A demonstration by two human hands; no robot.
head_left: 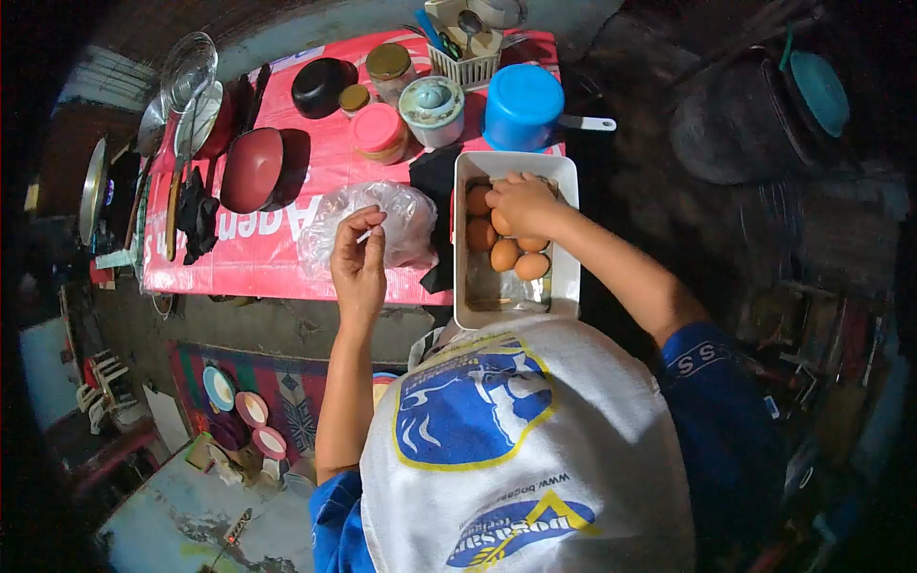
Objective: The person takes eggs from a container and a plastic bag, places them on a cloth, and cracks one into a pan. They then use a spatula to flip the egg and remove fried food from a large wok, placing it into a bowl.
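Observation:
My right hand (523, 203) reaches into a white rectangular container (461, 277), its fingers curled down around a brown egg (501, 222) that is partly hidden under the palm. Several more brown eggs (503, 255) lie around it in the container. Its near end holds something clear and shiny, perhaps plastic. Raised over the table's front edge, my left hand (359, 253) has loosely curled fingers, with a gap between thumb and fingertips and no visible object in it. Just behind that hand sits a crumpled clear plastic bag (406, 222); its contents are unclear.
A pink printed cloth covers the table (258, 263). Toward the back stand a blue dipper (523, 105), a pale green juicer (432, 110), a pink-lidded jar (378, 132), a utensil basket (465, 67) and a black bowl (320, 88). A red pan (253, 170) lies at left.

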